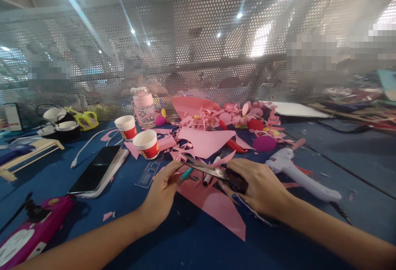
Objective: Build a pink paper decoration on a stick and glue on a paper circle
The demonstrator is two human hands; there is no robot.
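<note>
My right hand (258, 185) is closed round the dark handles of a pair of scissors (207, 168), whose worn metal blades point left. The blade tips reach the fingers of my left hand (162, 191), which is pinched at the edge of a pink paper piece (216, 208). That paper slants down to the right beneath both hands. A teal-ended stick (186, 174) shows by my left thumb; its kind is unclear. A blue strip-like thing (250, 210) lies under my right hand. A larger pink sheet (206, 140) lies just beyond the blades.
Two paper cups (146, 144), a pink-topped bottle (144, 107) and a heap of pink scraps (222, 115) stand behind. Left are a phone (97, 166), a clear ruler (147, 174) and a magenta power strip (40, 224). A glue gun (303, 175) lies right, before a perforated metal screen (198, 47).
</note>
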